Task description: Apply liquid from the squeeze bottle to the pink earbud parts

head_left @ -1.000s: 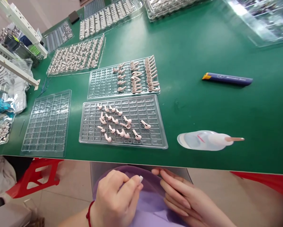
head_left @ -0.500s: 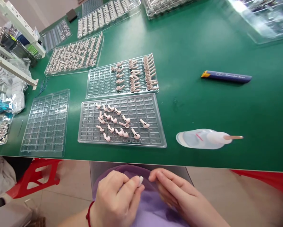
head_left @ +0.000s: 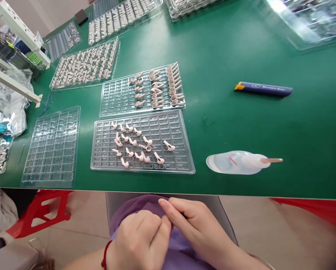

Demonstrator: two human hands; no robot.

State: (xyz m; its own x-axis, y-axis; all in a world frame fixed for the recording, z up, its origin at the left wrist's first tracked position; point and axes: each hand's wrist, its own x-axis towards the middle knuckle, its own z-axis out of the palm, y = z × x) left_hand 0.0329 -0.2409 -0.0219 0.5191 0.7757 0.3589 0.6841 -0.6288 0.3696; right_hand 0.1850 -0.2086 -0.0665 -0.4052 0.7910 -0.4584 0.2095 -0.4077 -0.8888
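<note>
Over my lap, below the table edge, my left hand (head_left: 139,240) is closed with its thumb and fingers pinched. The small white piece seen in it a moment ago is now hidden by the fingers. My right hand (head_left: 199,227) meets it at the fingertips, its fingers curled together and thumb laid on top; whatever they grip is hidden. Nearest on the table is a clear plastic tray (head_left: 176,163) with several white earbuds (head_left: 159,158) lying loose on it. Behind it, another clear tray (head_left: 114,99) carries rows of open earbud shells (head_left: 157,90).
Right of the trays lie a squeeze bottle (head_left: 235,163) with a thin tip and a dark blue cutter-like tool (head_left: 263,89). A clear tray (head_left: 51,146) sits at the left. Filled trays (head_left: 85,65) stand farther back, and a white metal frame (head_left: 21,30) rises at the left edge.
My right hand has moved left against my left hand, and the fingertips now touch. The white piece in my left fingers has gone out of sight. The view has shifted slightly.
</note>
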